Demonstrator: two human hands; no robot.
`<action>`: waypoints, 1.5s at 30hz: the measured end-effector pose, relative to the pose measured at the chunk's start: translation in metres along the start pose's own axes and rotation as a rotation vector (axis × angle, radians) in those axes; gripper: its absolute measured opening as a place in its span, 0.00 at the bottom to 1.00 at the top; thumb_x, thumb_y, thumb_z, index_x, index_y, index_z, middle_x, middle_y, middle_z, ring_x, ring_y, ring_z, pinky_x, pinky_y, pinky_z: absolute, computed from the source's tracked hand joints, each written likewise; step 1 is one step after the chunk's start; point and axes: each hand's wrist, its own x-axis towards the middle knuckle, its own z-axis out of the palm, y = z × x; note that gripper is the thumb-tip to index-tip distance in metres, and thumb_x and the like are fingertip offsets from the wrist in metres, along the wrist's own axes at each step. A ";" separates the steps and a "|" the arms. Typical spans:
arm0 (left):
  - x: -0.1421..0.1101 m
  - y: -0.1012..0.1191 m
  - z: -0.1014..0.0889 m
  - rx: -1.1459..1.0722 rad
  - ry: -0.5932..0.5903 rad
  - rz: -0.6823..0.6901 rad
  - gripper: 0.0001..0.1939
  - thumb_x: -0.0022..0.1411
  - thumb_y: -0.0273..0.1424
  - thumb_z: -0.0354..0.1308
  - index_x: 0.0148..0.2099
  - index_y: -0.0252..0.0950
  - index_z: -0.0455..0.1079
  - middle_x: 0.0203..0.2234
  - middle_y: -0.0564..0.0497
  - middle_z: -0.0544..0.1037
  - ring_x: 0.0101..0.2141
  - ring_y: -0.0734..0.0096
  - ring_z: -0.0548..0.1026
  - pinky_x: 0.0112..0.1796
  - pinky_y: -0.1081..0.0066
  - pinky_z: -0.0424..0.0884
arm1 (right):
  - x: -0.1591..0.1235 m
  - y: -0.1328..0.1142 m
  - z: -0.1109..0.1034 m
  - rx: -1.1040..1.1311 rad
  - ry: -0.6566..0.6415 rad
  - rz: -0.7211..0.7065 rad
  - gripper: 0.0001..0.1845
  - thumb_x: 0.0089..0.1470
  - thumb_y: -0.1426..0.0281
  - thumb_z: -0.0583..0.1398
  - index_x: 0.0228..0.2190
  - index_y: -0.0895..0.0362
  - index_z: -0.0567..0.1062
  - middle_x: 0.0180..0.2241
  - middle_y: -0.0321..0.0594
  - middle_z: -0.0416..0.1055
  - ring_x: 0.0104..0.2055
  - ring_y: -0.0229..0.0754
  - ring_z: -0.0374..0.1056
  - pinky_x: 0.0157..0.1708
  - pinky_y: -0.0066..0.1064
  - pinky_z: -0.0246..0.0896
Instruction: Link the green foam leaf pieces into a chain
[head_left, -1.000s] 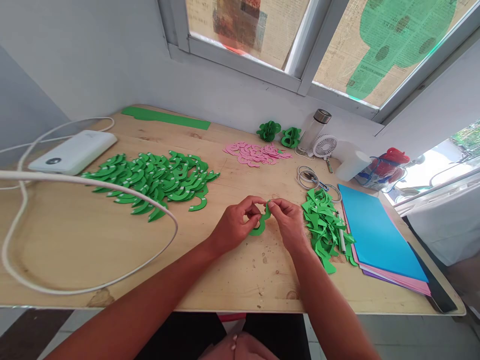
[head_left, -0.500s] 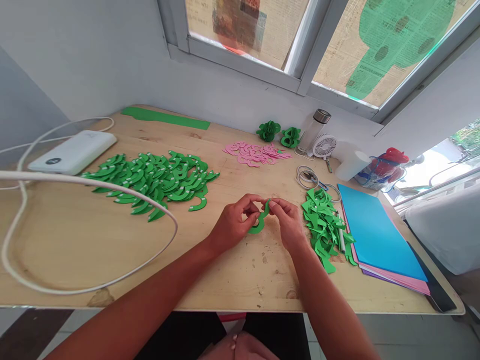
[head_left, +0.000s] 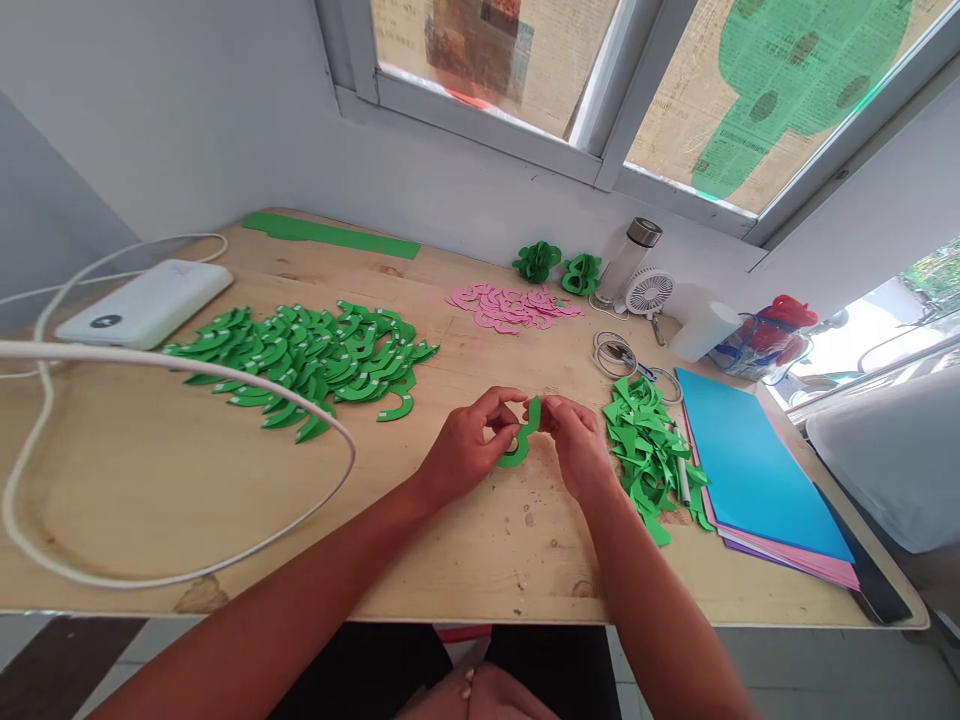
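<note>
Low over the table in front of me is a curved green paper cutout [head_left: 516,456] with a wavy upper end. My left hand [head_left: 474,442] pinches it along its left side between thumb and fingers. At the cutout's upper right end is my right hand [head_left: 576,438], its fingers curled in and pressed against that end. The right thumb tip lies just to the right of the paper, and part of the grip is hidden. To the left lies a heap of similar green cutouts [head_left: 300,355], many with small whitish patches. Green paper scraps [head_left: 645,450] are piled beside my right forearm.
Pink cutouts [head_left: 514,306] and two green paper balls [head_left: 537,262] lie at the back, near a bottle [head_left: 628,262] and small fan [head_left: 649,292]. Scissors [head_left: 619,352] and blue paper sheets [head_left: 757,465] are at right. A white cable [head_left: 225,578] loops across the left, near a power bank [head_left: 146,303].
My right thumb has slid off the upper end of the cutout, a little to the right, so more of that end shows. My left hand stays in place.
</note>
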 end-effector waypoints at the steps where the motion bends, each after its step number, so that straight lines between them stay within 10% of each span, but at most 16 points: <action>1: 0.000 0.000 0.000 -0.005 0.003 -0.001 0.15 0.57 0.28 0.51 0.48 0.38 0.62 0.26 0.54 0.75 0.27 0.74 0.73 0.33 0.73 0.70 | 0.000 -0.001 0.000 -0.022 -0.007 0.002 0.11 0.48 0.64 0.58 0.25 0.56 0.78 0.25 0.37 0.71 0.27 0.37 0.61 0.31 0.29 0.56; 45: 0.006 -0.004 -0.004 -0.225 -0.015 -0.230 0.11 0.54 0.35 0.56 0.31 0.33 0.74 0.23 0.51 0.77 0.25 0.72 0.73 0.27 0.74 0.68 | -0.001 -0.005 0.003 -0.169 0.005 0.014 0.09 0.44 0.63 0.62 0.23 0.56 0.76 0.23 0.36 0.72 0.28 0.39 0.66 0.31 0.30 0.59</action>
